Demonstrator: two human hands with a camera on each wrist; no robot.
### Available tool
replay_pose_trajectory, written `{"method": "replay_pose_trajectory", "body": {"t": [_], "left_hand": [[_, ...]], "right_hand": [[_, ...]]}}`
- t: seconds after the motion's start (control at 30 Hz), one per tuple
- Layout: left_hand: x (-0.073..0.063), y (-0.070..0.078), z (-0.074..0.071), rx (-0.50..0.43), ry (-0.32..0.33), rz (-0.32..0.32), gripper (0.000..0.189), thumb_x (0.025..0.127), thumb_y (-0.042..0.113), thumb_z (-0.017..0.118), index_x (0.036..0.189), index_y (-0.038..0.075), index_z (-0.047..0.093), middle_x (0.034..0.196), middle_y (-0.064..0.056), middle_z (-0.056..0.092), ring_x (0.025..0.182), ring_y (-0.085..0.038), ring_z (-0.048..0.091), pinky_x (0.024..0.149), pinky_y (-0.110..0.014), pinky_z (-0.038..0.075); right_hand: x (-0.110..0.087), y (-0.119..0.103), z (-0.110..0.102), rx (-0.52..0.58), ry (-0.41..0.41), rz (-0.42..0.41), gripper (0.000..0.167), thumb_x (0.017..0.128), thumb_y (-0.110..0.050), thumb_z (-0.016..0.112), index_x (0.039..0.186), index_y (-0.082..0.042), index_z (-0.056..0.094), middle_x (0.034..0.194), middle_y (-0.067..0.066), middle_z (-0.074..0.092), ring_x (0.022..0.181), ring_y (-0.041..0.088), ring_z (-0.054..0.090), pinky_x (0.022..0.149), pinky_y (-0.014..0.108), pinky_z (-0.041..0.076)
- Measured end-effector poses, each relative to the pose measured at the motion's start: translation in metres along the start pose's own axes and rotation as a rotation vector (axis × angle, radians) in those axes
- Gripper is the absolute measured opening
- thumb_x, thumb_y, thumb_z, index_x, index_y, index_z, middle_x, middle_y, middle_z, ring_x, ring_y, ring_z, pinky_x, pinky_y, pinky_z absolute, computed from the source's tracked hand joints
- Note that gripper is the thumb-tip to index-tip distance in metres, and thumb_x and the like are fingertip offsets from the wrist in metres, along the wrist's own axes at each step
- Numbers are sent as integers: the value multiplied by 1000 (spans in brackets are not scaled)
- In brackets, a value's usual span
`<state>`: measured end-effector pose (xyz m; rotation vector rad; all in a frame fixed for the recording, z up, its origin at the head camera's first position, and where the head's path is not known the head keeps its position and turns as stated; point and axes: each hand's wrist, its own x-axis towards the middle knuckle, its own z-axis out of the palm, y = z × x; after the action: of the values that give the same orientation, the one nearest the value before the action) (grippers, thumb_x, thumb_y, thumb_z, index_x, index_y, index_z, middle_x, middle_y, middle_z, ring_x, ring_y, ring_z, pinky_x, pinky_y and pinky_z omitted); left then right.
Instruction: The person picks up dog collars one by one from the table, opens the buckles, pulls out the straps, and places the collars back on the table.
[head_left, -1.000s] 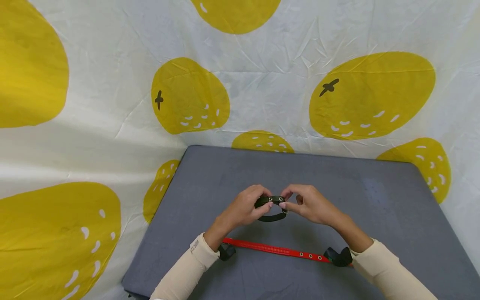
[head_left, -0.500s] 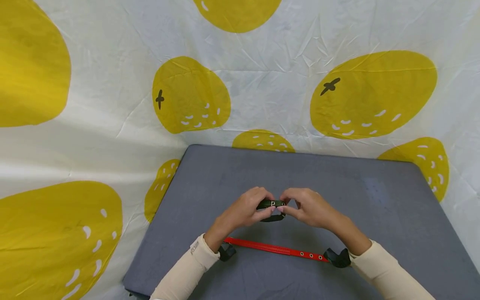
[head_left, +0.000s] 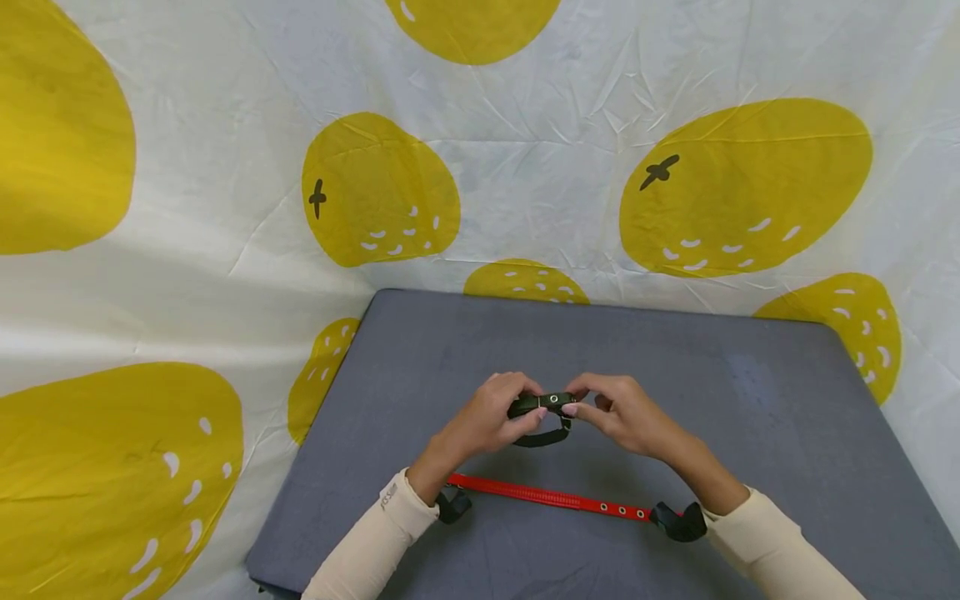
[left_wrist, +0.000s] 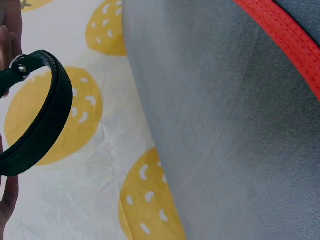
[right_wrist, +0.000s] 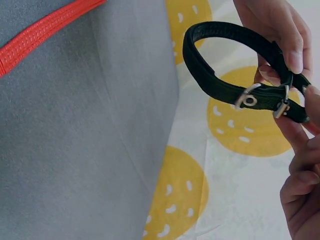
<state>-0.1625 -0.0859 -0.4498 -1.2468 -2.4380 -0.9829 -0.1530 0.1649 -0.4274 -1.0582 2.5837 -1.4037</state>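
Observation:
A dark green buckled collar [head_left: 546,438] is held in the air above the grey surface, bent into a loop. My left hand [head_left: 492,414] pinches it on the left in the head view. My right hand [head_left: 621,408] pinches the strap at the other side. In the right wrist view the metal buckle [right_wrist: 282,108] sits between the fingertips of both hands, beside a metal ring on the collar. The left wrist view shows the far curve of the collar [left_wrist: 57,107] and a metal eyelet. Fingers partly hide the strap's end.
A red collar [head_left: 540,496] with eyelets lies stretched across the grey padded table [head_left: 645,350], nearer the body than the hands. Dark wrist straps [head_left: 678,522] overlap its ends in the head view. A white cloth [head_left: 540,196] with yellow fruit prints hangs behind.
The hands dipped slightly and came closer together at the strap, then rose and parted a little. The green collar turned between them. The red collar stays where it was.

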Motion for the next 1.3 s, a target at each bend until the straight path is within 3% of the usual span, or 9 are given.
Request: {"method": "replay_pose_trajectory", "body": {"t": [0.27,0.4,0.57,0.8,1.0,1.3], "left_hand": [[0,0,-3,-4,9,2,14,97,19,65,108,11,65,100,1,66,85,-9,58,91,-31,50],[0,1,-5,-9,2,21,14,96,18,67,108,11,64,100,0,66,86,-9,58,87,-25,50],[0,1,-4,-13,-10,43,15,95,16,69,108,10,63,99,-1,65,86,-9,57,77,-14,47],[-2,1,-2,-37,-17,20,17,95,17,69,109,11,62,100,0,64,87,-8,55,77,-13,47],[-1,1,0,-61,-9,14,18,96,17,68,111,9,61,102,-2,63,86,-9,55,75,-12,46],[-4,1,-2,-129,19,-40,19,97,14,66,113,9,58,105,-4,61,85,-8,59,74,-19,53]], "right_hand": [[1,-3,1,-32,13,15,18,92,-17,74,109,-21,70,94,-5,72,46,-3,33,44,19,35],[2,-5,2,-90,-14,2,24,92,-19,74,115,-21,71,99,-7,73,49,-3,35,47,19,36],[1,-5,6,-131,-4,-16,23,89,-19,77,112,-21,74,98,-9,74,51,-4,36,48,18,37],[1,-5,9,-184,13,-46,19,91,-19,75,110,-22,73,98,-9,74,51,-6,35,47,17,35],[1,-4,9,-145,23,-50,18,93,-15,72,110,-19,71,89,-9,72,49,-7,33,46,17,34],[0,1,9,-2,69,-65,18,94,-4,68,107,-17,67,75,-12,61,48,-6,35,44,19,35]]}}
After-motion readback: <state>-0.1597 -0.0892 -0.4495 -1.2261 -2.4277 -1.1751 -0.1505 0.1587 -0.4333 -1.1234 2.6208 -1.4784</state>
